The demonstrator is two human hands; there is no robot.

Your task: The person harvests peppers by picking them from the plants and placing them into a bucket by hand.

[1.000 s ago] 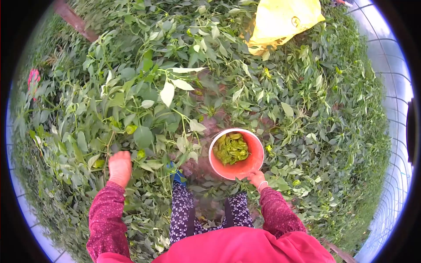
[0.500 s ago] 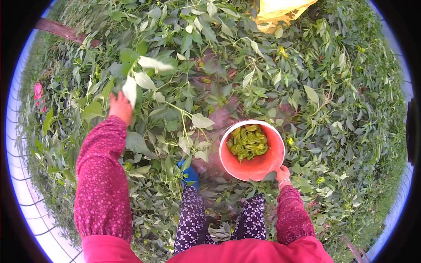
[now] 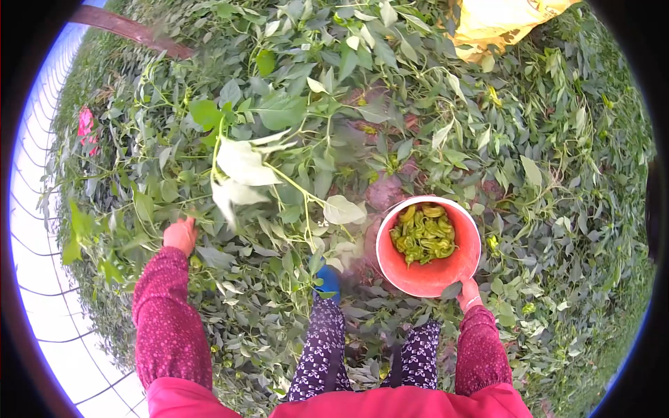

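My right hand (image 3: 470, 294) grips the near right rim of a red bucket (image 3: 418, 280) with a pale edge. Yellow-green peppers (image 3: 424, 234) lie heaped at the far side of its inside. My left hand (image 3: 180, 235) is down among the pepper plants at left, its fingers curled in close to stems and leaves; what they hold is hidden. A leafy branch (image 3: 300, 182) with pale upturned leaves (image 3: 245, 164) rises between my left hand and the bucket, partly blurred.
A yellow sack (image 3: 498, 28) stands among the plants at the far right. A brown pole (image 3: 132, 29) juts in at upper left, above a pink thing (image 3: 86, 125). Netting (image 3: 52, 292) borders the left. My blue shoe (image 3: 326, 282) is amid foliage.
My left hand has gone from the upturned leaves down into the foliage, its fingers now curled. The branch sways. The view has shifted; my right hand still grips the bucket.
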